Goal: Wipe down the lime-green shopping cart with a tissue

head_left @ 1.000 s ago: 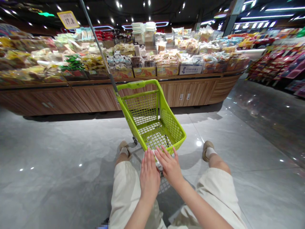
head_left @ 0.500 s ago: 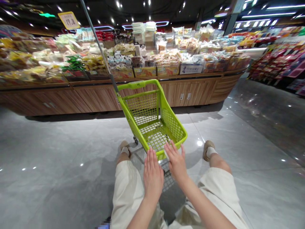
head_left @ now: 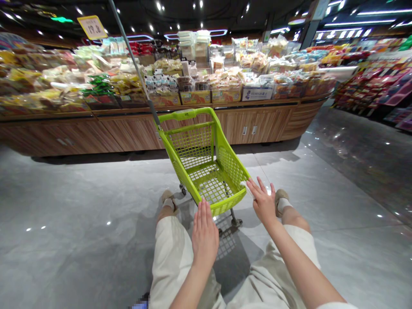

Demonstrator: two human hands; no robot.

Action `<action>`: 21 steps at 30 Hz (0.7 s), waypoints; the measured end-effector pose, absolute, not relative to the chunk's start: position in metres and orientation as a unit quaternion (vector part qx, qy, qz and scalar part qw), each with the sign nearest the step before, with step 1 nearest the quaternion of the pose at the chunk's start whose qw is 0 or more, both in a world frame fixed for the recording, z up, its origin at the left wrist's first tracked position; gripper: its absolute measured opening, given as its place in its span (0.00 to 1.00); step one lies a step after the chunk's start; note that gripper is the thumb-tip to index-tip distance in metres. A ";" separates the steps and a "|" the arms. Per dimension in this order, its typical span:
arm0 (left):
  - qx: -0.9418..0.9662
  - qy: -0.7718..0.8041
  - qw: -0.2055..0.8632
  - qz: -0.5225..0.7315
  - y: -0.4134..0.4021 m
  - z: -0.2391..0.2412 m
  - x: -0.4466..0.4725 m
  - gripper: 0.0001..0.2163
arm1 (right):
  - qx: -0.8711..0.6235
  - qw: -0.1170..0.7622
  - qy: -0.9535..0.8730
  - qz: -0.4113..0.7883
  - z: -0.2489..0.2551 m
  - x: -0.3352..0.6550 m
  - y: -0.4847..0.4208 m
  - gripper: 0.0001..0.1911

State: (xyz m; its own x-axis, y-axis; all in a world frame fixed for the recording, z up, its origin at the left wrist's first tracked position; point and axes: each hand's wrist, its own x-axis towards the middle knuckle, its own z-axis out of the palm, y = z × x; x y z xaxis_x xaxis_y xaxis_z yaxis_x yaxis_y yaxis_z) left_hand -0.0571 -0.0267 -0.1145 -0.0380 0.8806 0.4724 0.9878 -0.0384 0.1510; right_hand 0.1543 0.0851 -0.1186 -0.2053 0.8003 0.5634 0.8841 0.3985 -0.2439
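Since half a second ago my right hand (head_left: 264, 204) has slid away from the left one, out to the right. It now sits at the near right corner of the green shopping basket (head_left: 232, 168), fingers spread and released, grasping nothing. Its fingertips reach a small white scrap at that corner; I cannot tell whether they press on the rim itself. My left hand (head_left: 205, 236) has barely shifted: flat, fingers together, unclenched, tips just at the basket's near rim.

With the right hand gone from the middle, a caster wheel (head_left: 236, 222) under the near edge now shows. The basket stands in the centre of the frame on the grey tiled floor (head_left: 80, 214), beyond and between both hands, its grey pull handle (head_left: 135, 68) slanting to the upper left. Behind it runs a wooden display counter (head_left: 128, 133) heaped with packaged snacks (head_left: 225, 79), with a yellow price sign (head_left: 92, 26) at upper left.
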 end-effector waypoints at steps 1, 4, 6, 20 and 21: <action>-0.683 -0.684 0.115 -0.231 -0.026 -0.115 -0.056 0.37 | -0.556 0.321 -0.764 -0.065 -0.120 0.149 0.083 0.41; -0.677 -0.688 0.111 -0.237 -0.025 -0.117 -0.052 0.37 | -0.544 0.331 -0.770 -0.048 -0.122 0.113 0.064 0.41; -0.675 -0.690 0.110 -0.237 -0.025 -0.118 -0.052 0.38 | -0.497 0.330 -0.802 -0.024 -0.121 0.083 0.045 0.41; -0.688 -0.679 0.117 -0.228 -0.026 -0.115 -0.055 0.37 | -0.464 0.286 -0.838 -0.024 -0.113 0.117 0.052 0.43; -0.688 -0.678 0.116 -0.231 -0.026 -0.115 -0.055 0.37 | -0.484 0.291 -0.825 -0.028 -0.114 0.125 0.057 0.43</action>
State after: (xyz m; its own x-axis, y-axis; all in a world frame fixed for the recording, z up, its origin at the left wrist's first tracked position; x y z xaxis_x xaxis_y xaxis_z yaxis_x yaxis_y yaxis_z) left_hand -0.0550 -0.0260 -0.1148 -0.0260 0.8790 0.4762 0.9867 -0.0540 0.1535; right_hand 0.1249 0.0569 -0.1143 -0.3628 0.7822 0.5065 0.8145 0.5302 -0.2355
